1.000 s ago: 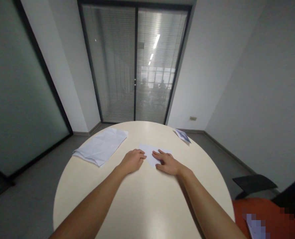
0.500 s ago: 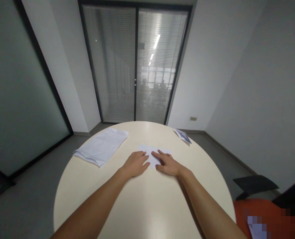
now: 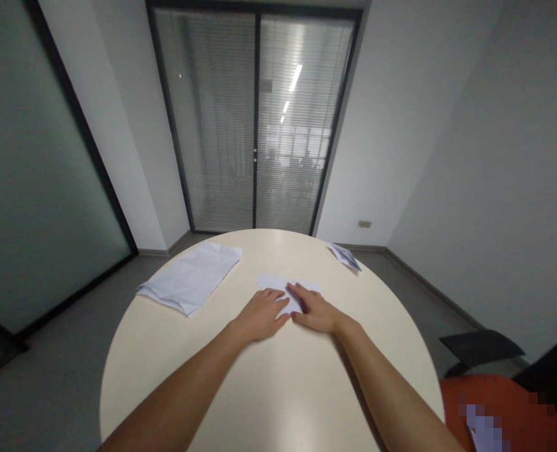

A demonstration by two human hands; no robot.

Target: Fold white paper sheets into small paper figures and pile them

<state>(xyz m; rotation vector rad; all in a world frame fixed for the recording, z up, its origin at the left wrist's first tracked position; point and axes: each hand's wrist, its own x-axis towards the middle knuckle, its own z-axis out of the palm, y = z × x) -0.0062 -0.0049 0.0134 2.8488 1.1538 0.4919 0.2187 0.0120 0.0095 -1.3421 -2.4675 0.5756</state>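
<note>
A small sheet of white paper (image 3: 271, 280) lies on the round cream table, partly covered by both my hands. My left hand (image 3: 263, 314) rests on its left part, fingers stretched out and a little apart, thumb toward the near edge. Opposite it, my right hand (image 3: 317, 309) lies on the right part with fingers extended and thumb apart. The two thumb tips come close together at the paper's near edge. Between the hands a strip of the sheet shows. How the covered parts are folded, I cannot tell.
Creased larger white paper (image 3: 191, 276) lies at the table's left edge. A folded printed paper (image 3: 345, 257) sits at the far right edge. The round table (image 3: 278, 383) fills the front. An orange-red chair (image 3: 471, 392) with black armrest stands at the right.
My left hand has slid slightly right and toward me, bringing its thumb close to the right thumb. The right hand has barely shifted.
</note>
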